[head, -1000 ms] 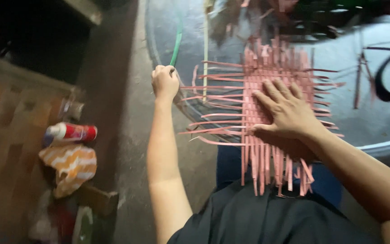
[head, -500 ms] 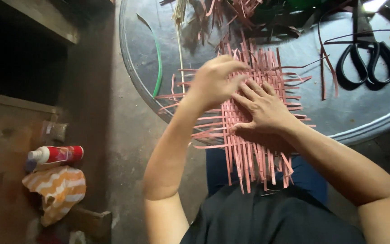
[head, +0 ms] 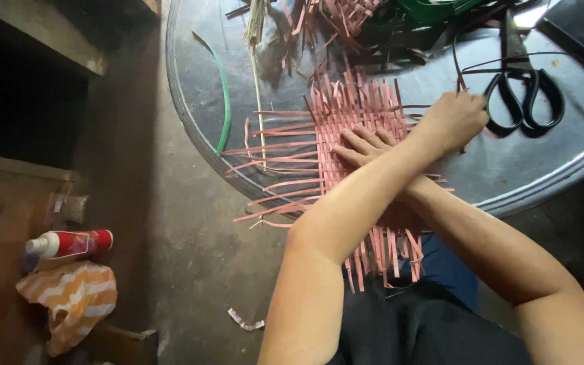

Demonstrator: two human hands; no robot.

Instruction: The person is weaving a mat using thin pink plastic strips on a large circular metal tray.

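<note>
Pink woven strip mat (head: 356, 125) lies under both hands on the round metal tray (head: 508, 189). Left hand (head: 451, 122), its arm crossed over the right, is curled at the mat's far right edge beside black scissors (head: 525, 101); what it pinches is hidden. Right hand (head: 363, 145) presses flat, fingers spread, its wrist covered by the left forearm.

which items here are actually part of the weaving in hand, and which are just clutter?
In use: pink woven mat; left hand reaching across at its right-edge strips; right hand flat on it.

Lying about: black scissors, green strip, red bottle, striped cloth.
</note>
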